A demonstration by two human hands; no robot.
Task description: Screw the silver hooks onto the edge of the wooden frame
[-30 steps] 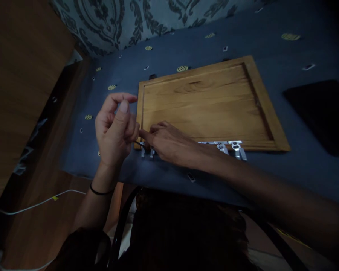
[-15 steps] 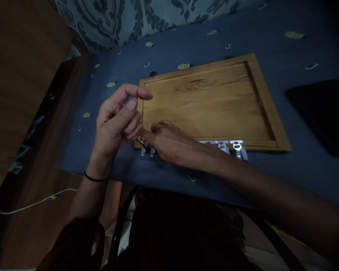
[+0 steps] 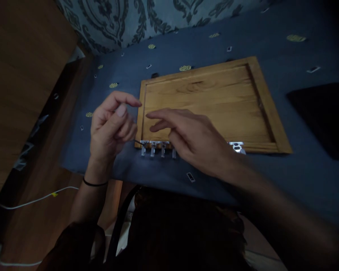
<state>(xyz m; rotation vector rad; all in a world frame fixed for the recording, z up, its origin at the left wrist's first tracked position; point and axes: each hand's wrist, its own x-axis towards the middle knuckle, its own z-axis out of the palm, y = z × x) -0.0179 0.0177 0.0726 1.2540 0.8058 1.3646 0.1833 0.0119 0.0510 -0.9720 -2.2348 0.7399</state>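
Observation:
A rectangular wooden board (image 3: 214, 94) with a raised rim lies on a blue patterned cloth (image 3: 285, 177). A row of small shiny metal brackets (image 3: 154, 146) sits along its near edge, with one more bracket (image 3: 237, 146) at the right. My left hand (image 3: 110, 131) hovers beside the board's near left corner with its fingers curled; a thin dark sliver shows below them, and I cannot make out what it is. My right hand (image 3: 197, 139) floats above the board's near edge, fingers stretched out and apart, holding nothing and covering the middle brackets.
A flat black object (image 3: 322, 116) lies on the cloth at the right. A patterned grey fabric (image 3: 124, 19) rises behind the table. Wooden panels (image 3: 19, 67) and a white cable (image 3: 36, 201) are at the left. A dark curved chair back (image 3: 120, 222) is below the table edge.
My right hand has lifted off the left brackets, moved right and spread its fingers, uncovering several brackets. My left hand has stayed by the corner, curling slightly.

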